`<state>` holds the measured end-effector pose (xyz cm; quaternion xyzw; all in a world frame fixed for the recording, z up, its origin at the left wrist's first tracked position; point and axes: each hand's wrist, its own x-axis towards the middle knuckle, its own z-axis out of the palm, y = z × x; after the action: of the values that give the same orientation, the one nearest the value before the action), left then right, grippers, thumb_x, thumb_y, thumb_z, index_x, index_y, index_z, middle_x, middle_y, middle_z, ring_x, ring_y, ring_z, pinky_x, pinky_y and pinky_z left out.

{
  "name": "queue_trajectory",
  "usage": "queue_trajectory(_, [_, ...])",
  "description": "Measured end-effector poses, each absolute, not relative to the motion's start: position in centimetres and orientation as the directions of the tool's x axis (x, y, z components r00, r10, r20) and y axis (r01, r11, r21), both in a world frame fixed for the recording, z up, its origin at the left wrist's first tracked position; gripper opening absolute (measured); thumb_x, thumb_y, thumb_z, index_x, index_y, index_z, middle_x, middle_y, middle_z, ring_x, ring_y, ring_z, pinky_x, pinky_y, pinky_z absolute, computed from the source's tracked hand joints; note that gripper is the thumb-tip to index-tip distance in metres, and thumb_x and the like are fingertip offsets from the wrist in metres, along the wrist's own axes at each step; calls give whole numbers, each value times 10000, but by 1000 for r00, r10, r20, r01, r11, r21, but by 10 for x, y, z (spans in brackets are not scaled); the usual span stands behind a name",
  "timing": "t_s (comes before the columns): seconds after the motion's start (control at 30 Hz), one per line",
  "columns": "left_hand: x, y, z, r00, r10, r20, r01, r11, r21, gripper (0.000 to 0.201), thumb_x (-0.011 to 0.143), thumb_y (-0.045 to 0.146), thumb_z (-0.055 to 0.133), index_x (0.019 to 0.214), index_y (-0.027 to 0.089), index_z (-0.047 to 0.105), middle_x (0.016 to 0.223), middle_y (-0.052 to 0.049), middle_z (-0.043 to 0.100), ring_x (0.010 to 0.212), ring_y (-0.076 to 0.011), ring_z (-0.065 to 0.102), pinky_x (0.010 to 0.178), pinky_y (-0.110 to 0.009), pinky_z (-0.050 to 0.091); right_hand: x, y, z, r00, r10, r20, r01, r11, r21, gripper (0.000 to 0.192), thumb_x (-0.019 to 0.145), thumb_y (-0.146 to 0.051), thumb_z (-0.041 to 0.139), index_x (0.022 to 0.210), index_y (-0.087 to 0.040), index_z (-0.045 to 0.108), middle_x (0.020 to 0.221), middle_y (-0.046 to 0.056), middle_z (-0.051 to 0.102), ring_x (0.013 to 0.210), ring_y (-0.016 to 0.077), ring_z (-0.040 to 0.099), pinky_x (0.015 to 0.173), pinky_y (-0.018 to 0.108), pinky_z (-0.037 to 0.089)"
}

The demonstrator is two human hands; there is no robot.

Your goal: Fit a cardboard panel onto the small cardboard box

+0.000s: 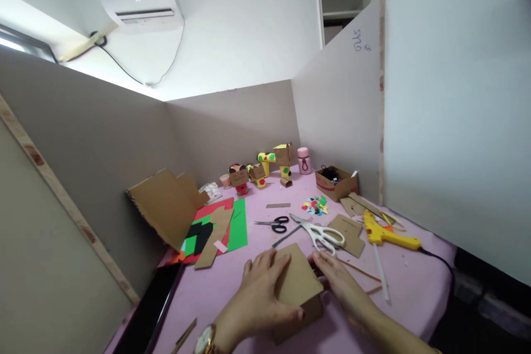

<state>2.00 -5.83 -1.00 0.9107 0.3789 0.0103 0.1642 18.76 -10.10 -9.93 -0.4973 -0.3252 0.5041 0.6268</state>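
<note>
Your left hand (259, 296) clasps the near-centre cardboard box (296, 290) from the left, while your right hand (338, 282) lies open, flat against its right side; press both walls evenly, keeping clear of the white scissors (321, 234) beyond

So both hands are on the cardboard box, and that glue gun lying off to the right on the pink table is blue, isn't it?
Not quite: the glue gun is yellow, not blue, as the head view shows. The rest holds: it lies to the right on the pink table, and the left hand and right hand are both on the cardboard box.
</note>
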Motion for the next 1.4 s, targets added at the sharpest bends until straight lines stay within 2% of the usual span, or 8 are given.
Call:
queue_trajectory(0.27, [22,-60,-9,699,705,-118,704,-650,285,936,579,523,714,1397,221,372,1468,-158,323,1347,-355,257,1114,-513,182,194,-74,-107,234,971,-48,-220,5,-976,267,898,-266,563,661,-153,513,534,-106,439,405,36,387,395,168,325])
queue_trajectory(0.63, [20,-59,-10,702,703,-115,699,-650,296,928,575,513,719,1385,202,391,1461,-168,330,1348,-349,259,1115,-494,181,195,-77,-101,172,972,-161,-307,-103,-946,245,911,-287,545,711,-147,541,557,-99,470,400,31,402,384,162,343])
queue_trajectory(0.87, [22,-56,-11,716,692,-96,681,-662,313,903,589,521,710,1385,244,388,1449,-151,339,1326,-364,284,1096,-510,220,195,-78,-103,194,971,-142,-359,-64,-931,238,897,-288,559,703,-153,534,587,-84,508,442,49,446,435,186,375])
queue_trajectory(0.97, [23,-55,-13,724,684,-91,673,-671,311,903,594,528,702,1389,244,382,1444,-154,342,1322,-368,281,1097,-523,205,196,-86,-102,196,975,-102,-399,-15,-917,273,876,-418,555,759,-171,549,640,-60,560,508,75,504,500,210,396])
queue_trajectory(1.07, [23,-57,-13,732,677,-82,663,-678,317,889,593,511,711,1382,253,391,1439,-143,347,1315,-359,290,1094,-512,214,198,-100,-102,151,988,-32,-436,37,-899,495,742,-656,579,980,-223,560,917,7,648,787,148,612,674,261,453])
queue_trajectory(1.13, [23,-58,-12,731,677,-81,662,-677,322,886,592,491,720,1379,246,396,1435,-149,351,1309,-362,298,1092,-512,220,200,-108,-106,99,995,0,-434,43,-900,744,618,-703,659,1171,-236,487,1160,71,597,1005,210,589,816,307,447])
queue_trajectory(1.27, [20,-56,-11,732,673,-106,663,-667,338,960,582,557,718,1407,235,348,1469,-170,308,1344,-376,259,1099,-533,207,206,-115,-115,-59,997,49,-396,21,-918,1282,402,-557,859,1427,-169,194,1466,194,304,1301,262,387,1027,324,330])
queue_trajectory(1.4, [13,-50,-8,716,671,-195,690,-635,348,1136,523,615,742,1453,250,199,1555,-184,72,1426,-351,9,1120,-564,60,205,-113,-114,-214,969,122,-372,35,-928,1373,422,-365,904,1475,-197,39,1505,180,261,1318,269,383,1059,359,309])
